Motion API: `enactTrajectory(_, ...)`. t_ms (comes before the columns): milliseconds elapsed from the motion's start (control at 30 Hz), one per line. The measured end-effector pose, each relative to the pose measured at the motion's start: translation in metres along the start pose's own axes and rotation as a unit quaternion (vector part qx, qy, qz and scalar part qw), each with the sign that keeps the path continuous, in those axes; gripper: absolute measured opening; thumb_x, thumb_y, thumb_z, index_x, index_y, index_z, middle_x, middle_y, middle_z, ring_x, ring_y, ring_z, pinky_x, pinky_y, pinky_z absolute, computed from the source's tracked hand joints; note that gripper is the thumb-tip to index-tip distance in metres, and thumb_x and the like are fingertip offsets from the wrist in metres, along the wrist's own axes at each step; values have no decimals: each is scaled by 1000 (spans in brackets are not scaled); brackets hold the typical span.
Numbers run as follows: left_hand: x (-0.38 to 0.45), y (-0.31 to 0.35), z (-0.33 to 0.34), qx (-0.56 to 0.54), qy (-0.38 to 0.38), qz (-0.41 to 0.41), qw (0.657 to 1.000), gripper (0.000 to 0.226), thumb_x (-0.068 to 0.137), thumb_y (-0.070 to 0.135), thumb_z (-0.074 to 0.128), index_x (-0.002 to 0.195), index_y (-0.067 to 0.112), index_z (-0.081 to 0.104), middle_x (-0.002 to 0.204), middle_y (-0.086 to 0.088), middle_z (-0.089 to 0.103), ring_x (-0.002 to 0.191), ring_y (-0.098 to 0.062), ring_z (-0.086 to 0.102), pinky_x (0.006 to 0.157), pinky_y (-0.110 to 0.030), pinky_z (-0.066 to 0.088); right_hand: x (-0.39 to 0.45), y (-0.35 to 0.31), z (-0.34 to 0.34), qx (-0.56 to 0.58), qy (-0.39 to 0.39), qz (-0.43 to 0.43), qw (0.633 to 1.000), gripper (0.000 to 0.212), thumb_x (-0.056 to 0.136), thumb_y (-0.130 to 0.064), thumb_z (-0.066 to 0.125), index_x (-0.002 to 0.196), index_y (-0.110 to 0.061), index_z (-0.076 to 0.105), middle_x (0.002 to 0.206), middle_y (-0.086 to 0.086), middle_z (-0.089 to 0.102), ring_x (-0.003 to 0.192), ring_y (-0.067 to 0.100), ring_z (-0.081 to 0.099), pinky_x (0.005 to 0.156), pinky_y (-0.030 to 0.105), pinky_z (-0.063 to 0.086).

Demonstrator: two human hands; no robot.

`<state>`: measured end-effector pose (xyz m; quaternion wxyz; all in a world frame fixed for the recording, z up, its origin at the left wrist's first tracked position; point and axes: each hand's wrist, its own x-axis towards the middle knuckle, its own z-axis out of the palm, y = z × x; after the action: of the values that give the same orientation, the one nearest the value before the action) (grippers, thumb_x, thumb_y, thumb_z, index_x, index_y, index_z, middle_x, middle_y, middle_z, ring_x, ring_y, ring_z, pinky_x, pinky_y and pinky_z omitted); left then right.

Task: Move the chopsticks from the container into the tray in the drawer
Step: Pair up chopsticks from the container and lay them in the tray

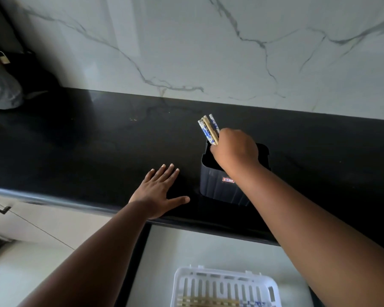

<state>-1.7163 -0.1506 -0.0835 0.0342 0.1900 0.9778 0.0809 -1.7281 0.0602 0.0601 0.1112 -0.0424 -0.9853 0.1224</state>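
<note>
Right hand [235, 149] is gripping the chopsticks [208, 131] mid-shaft in the container [220, 187], tops fanning above the grip; light, stiff, slippery, so pinching firmly.

head view, looking down, close over countertop [98, 140]

We see soft, even daylight, brightest on the marble wall [208, 41] from ten to two o'clock, where a pale vertical sheen runs near eleven. The black countertop [98, 140] is glossy and mirrors the wall's veins faintly at its far edge. Its surface detail is lost in darkness. The corner at nine o'clock is dim; the objects there are perhaps bags. Wide-angle distortion bows the counter edge and stretches the forearms toward five and seven o'clock. Focus is slightly soft throughout.
</note>
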Motion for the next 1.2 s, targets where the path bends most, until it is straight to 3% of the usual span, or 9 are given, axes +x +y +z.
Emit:
enactTrajectory(200, 0, 0, 0, -1, 5, -1, 1000, 103, 70, 94, 13, 153, 34, -4, 155, 14, -17, 141, -5, -25, 114, -30, -17, 2, -2, 3, -5, 2, 17, 1000, 21, 89, -24, 60, 104, -9, 64, 88, 11, 65, 66, 28, 47, 51, 27, 31)
enactTrajectory(467, 1, 0, 1, -3, -4, -1, 1000, 102, 70, 94, 13, 151, 35, -7, 155, 14, -19, 141, -6, -26, 114, -31, -17, 3, 10, -4, 53, -38, -6, 998, 16, 84, -28, 63, 80, -14, 56, 66, 0, 50, 63, 25, 50, 43, 26, 23)
enactTrajectory(733, 1, -1, 0, -6, 1, 2, 1000, 101, 69, 95, 11, 149, 37, -11, 155, 14, -20, 141, -7, -27, 113, -30, -18, 4, 32, -27, 164, -66, -38, 984, 24, 85, -23, 70, 84, 0, 65, 71, 9, 67, 57, 20, 54, 54, 28, 42)
enactTrajectory(800, 1, 0, 0, -7, 0, 2, 1000, 101, 69, 95, 11, 148, 37, -13, 155, 14, -20, 141, -7, -27, 113, -30, -18, 6, 40, -39, 229, -55, -44, 971, 18, 86, -21, 69, 84, -3, 67, 80, 15, 71, 68, 28, 66, 67, 38, 57)
enactTrajectory(867, 0, 0, -1, -6, -5, 3, 1000, 101, 68, 95, 10, 147, 36, -14, 154, 14, -21, 141, -8, -27, 113, -30, -18, 6, 47, -57, 315, -32, -36, 948, 5, 87, -17, 69, 82, -15, 70, 82, 10, 73, 80, 27, 71, 73, 44, 60)
enactTrajectory(933, -1, 1, -2, -10, -1, 1, 1000, 102, 68, 95, 10, 145, 34, -18, 153, 14, -21, 140, -7, -27, 113, -30, -19, 3, 52, -79, 393, 2, -25, 919, 15, 87, -14, 69, 79, -27, 69, 82, 0, 74, 80, 16, 73, 70, 33, 62)
enactTrajectory(1067, -7, 6, -8, -26, 7, 5, 1000, 99, 72, 89, 9, 144, 29, -22, 157, 9, -16, 141, -7, -24, 114, -29, -17, -14, 53, -123, 481, 51, -38, 875, 18, 87, -10, 70, 81, -28, 70, 81, 1, 75, 78, 11, 73, 65, 24, 59)
enactTrajectory(1133, -11, 16, -19, -52, 56, 15, 997, 98, 76, 84, 8, 150, 24, -12, 162, 5, -5, 143, -7, -16, 116, -30, -13, -24, 52, -143, 497, 60, -48, 865, 17, 86, -9, 70, 83, -26, 71, 81, 2, 75, 77, 11, 73, 63, 22, 58)
enactTrajectory(1200, -14, 36, -43, -79, 147, 48, 985, 92, 83, 79, 17, 154, 20, 13, 162, -1, 14, 147, -13, 1, 120, -34, 0, -31, 52, -162, 515, 51, -48, 854, 13, 86, -10, 71, 85, -22, 72, 81, 4, 76, 76, 14, 74, 61, 21, 58)
